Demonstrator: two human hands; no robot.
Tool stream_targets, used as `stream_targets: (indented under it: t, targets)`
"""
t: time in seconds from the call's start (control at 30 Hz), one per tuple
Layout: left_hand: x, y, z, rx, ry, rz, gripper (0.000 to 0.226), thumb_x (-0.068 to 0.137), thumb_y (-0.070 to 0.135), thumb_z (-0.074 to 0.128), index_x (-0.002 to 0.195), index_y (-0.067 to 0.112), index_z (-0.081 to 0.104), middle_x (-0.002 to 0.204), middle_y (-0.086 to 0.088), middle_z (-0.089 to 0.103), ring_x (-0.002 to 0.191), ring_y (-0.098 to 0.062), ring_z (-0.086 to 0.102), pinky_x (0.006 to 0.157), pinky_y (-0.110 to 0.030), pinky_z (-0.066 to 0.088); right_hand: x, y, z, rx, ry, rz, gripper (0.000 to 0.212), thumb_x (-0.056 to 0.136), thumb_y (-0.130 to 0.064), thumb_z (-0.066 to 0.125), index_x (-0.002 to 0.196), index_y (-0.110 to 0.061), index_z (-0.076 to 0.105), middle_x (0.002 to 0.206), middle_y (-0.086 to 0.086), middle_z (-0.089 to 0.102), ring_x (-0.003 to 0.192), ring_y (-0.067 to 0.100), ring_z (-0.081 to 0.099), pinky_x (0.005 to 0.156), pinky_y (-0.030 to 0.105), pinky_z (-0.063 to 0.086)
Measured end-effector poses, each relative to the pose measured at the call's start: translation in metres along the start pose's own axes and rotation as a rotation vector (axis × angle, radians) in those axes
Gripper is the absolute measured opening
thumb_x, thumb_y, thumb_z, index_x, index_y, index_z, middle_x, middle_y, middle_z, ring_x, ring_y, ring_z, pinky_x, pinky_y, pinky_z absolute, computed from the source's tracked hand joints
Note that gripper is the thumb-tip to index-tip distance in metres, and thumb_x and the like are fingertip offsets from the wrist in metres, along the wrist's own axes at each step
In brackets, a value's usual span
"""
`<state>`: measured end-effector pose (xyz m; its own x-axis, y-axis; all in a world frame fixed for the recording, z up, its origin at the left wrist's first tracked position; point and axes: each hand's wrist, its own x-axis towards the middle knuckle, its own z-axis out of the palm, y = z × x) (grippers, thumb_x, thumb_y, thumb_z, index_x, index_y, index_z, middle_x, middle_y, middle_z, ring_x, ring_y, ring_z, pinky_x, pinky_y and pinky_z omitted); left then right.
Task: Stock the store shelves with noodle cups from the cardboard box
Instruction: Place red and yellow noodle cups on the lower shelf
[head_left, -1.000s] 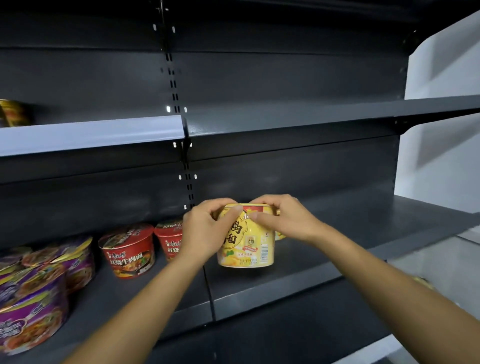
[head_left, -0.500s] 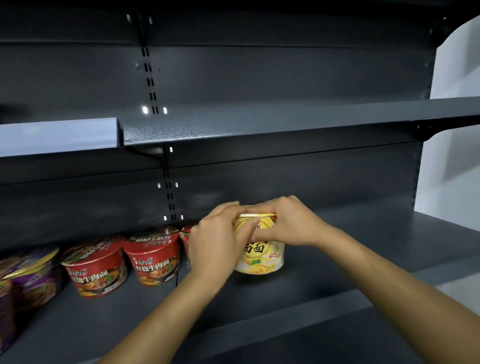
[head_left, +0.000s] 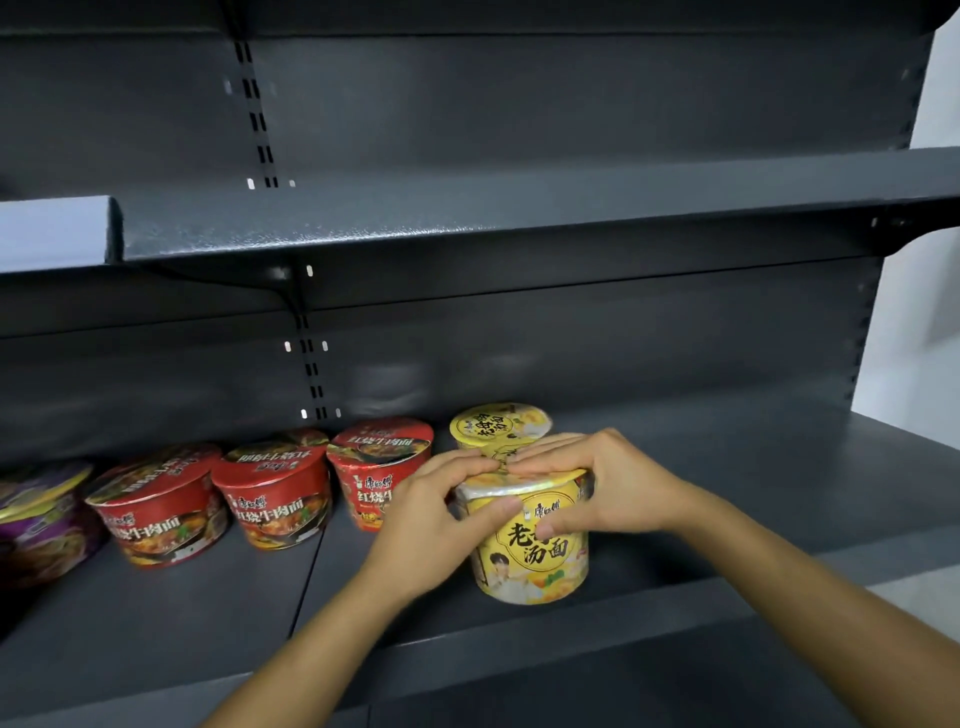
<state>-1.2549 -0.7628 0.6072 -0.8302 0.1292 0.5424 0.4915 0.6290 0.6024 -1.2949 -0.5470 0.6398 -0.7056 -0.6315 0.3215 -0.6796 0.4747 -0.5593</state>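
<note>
A yellow noodle cup (head_left: 535, 561) stands upright on the dark lower shelf (head_left: 727, 519). My left hand (head_left: 436, 525) grips its left side and rim, thumb across the front. My right hand (head_left: 602, 483) grips its right side, fingers over the lid and thumb on the label. A second yellow cup (head_left: 498, 423) stands right behind it, near the shelf's back panel. The cardboard box is out of view.
Three red noodle cups (head_left: 275, 493) stand in a row to the left of my hands, and a purple cup (head_left: 41, 519) sits at the far left edge. The upper shelf (head_left: 519, 218) overhangs the row. A white wall (head_left: 930, 322) bounds the shelving on the right.
The yellow cup has come down onto the lower shelf, in front of the other yellow cup. Both hands keep hold of it. My view has shifted closer and lower.
</note>
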Motion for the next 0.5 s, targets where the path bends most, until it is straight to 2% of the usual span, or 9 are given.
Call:
stream_targets:
  t: [0.1,0.2,0.27,0.43,0.5]
  targets:
    - [-0.005,-0.003,0.009,0.022,0.019,-0.009,0.062,0.063,0.062,0.063,0.114,0.029,0.067,0.117,0.026,0.053,0.109,0.021,0.043,0.091,0.003,0.030,0.000,0.012,0.004,-0.039,-0.026,-0.012,0.065,0.061,-0.040,0.087,0.120,-0.039,0.062,0.126,-0.024,0.056,0.122,-0.012,0.044,0.107,0.016,0.034]
    - [-0.007,-0.009,0.018,0.034,0.031,-0.012,0.063,0.063,0.064,0.063,0.114,0.027,0.068,0.120,0.017,0.059,0.112,0.012,0.051,0.097,-0.006,0.036,-0.001,0.023,0.007,-0.037,-0.041,-0.013,0.064,0.060,-0.040,0.086,0.120,-0.039,0.062,0.126,-0.025,0.056,0.122,-0.011,0.044,0.108,0.021,0.036]
    - [-0.008,-0.014,0.024,0.030,0.035,-0.009,0.063,0.064,0.064,0.064,0.113,0.025,0.069,0.122,0.014,0.061,0.114,0.011,0.050,0.095,-0.003,0.035,-0.001,0.029,0.009,-0.032,-0.050,-0.019,0.064,0.061,-0.039,0.086,0.120,-0.039,0.062,0.125,-0.026,0.056,0.123,-0.011,0.044,0.107,0.022,0.037]
    - [-0.008,-0.022,0.036,0.068,0.087,0.043,0.066,0.066,0.070,0.063,0.113,0.024,0.070,0.121,0.014,0.061,0.117,0.015,0.045,0.094,0.000,0.031,0.001,0.043,0.013,-0.043,-0.052,-0.050,0.065,0.062,-0.038,0.086,0.121,-0.039,0.060,0.129,-0.026,0.052,0.128,-0.011,0.036,0.109,0.017,0.031]
    - [-0.008,-0.025,0.039,0.081,0.092,0.056,0.068,0.065,0.071,0.060,0.113,0.024,0.069,0.122,0.014,0.060,0.118,0.013,0.045,0.096,-0.001,0.032,0.002,0.049,0.014,-0.066,-0.055,-0.064,0.065,0.063,-0.036,0.086,0.122,-0.038,0.059,0.131,-0.026,0.048,0.130,-0.012,0.031,0.108,0.011,0.025]
